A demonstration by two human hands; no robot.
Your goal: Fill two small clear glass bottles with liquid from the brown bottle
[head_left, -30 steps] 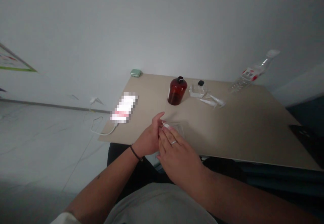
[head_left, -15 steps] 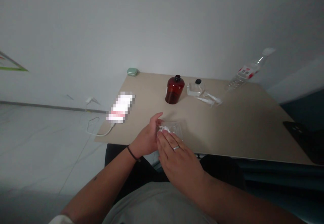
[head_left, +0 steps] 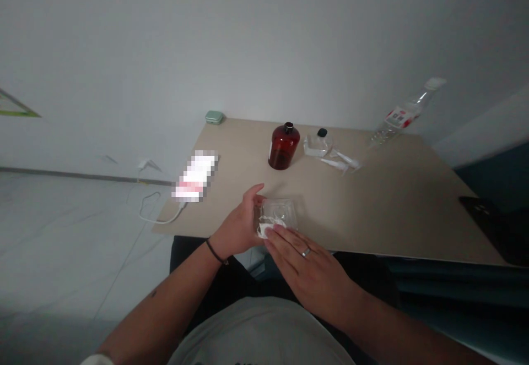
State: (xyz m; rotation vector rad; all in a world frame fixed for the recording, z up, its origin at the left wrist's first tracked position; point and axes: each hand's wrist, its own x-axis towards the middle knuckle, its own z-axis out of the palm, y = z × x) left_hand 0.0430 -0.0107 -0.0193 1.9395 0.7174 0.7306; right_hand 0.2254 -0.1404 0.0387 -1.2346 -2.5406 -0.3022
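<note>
My left hand [head_left: 240,228] grips a small clear plastic container [head_left: 285,207] from its left side, at the front edge of the table, with the thumb pointing up and away. My right hand [head_left: 316,272], wearing a ring, presses the fingertips onto a crumpled white wad [head_left: 265,229], perhaps tissue or cloth, at the container's near left corner. Thin white strands or edges trail from the wad. The fingers of my right hand lie close together, and their undersides are hidden.
Behind the container stands an uncapped brown bottle [head_left: 284,147]. To its right are a clear square bottle [head_left: 317,146] with a black cap, white slender nozzles [head_left: 342,162] and a tilted-looking clear plastic bottle [head_left: 405,116]. A charging phone [head_left: 196,176], green case [head_left: 214,117] and dark phone [head_left: 487,224] flank these.
My right hand has slid toward me and to the right, drawing the white wad along and baring more of the container. My left hand has kept its hold.
</note>
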